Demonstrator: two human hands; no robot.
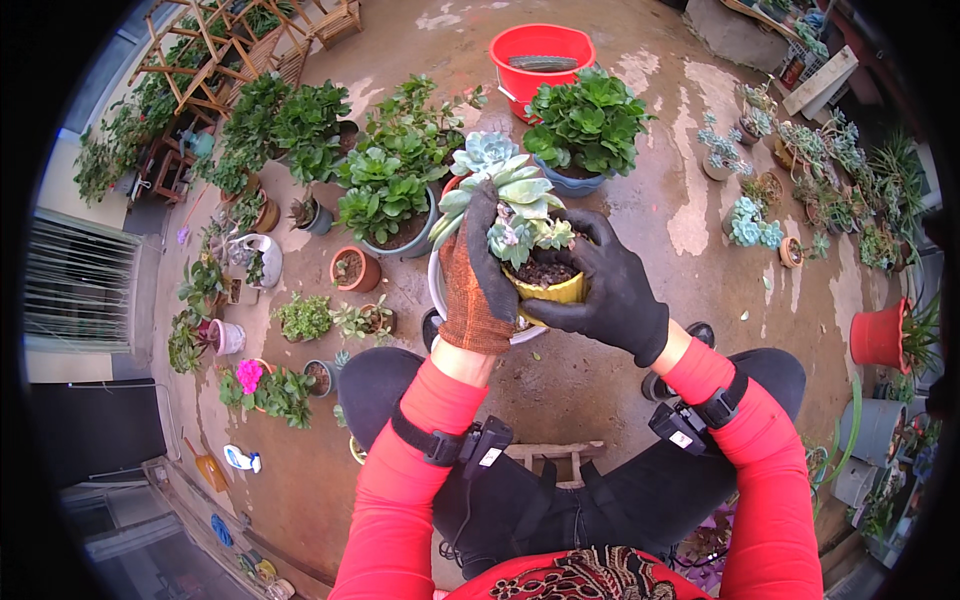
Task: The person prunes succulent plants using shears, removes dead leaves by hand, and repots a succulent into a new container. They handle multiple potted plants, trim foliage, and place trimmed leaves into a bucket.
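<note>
Between my gloved hands is a small yellow flowerpot (556,291) with dark soil and a pale green rosette succulent (522,194) growing from it. My right hand (618,300), in a black glove, curls around the pot's right side, its thumb across the front. On the left, my left hand (474,280), in an orange and black glove, is closed against the pot and stems, fingers pointing up. The leaves partly hide its fingertips. Under my hands shows the rim of a white round container (437,287); its contents are mostly hidden.
A red bucket (541,62) stands ahead beside a leafy plant in a blue pot (578,184). Potted plants crowd the left, including one in a terracotta pot (355,269). A spray bottle (242,459) lies at lower left. More succulents (752,222) and a red pot (878,340) stand right.
</note>
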